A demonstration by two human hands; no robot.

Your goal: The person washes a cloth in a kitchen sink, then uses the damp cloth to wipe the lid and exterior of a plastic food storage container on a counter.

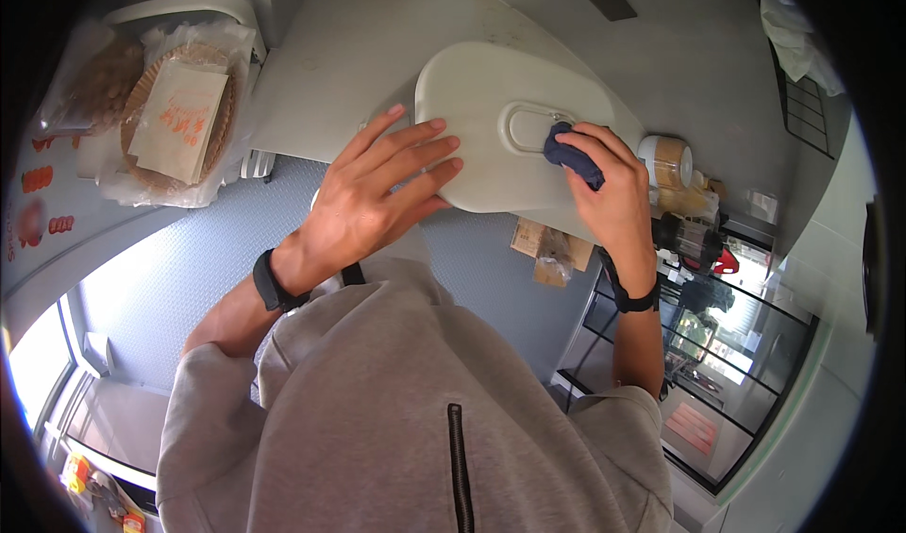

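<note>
A pale plastic lid or cover with rounded corners (474,172) lies before me, with a raised oval loop and a small metal part near its middle. My right hand (612,179) grips a bunched dark blue cloth (575,158) against the right end of that loop. Spread flat, the fingers of my left hand (389,179) reach over the left edge of the lid and hold nothing. What lies under the lid is hidden.
At the left, plastic-wrapped paper liners (131,126) and a paper packet (180,119) sit on a pale surface. A jar with a white lid (665,160) and a dark-ended clear appliance (690,239) stand at the right. Cardboard pieces (527,237) lie lower down, near a black-framed glass cabinet (793,352).
</note>
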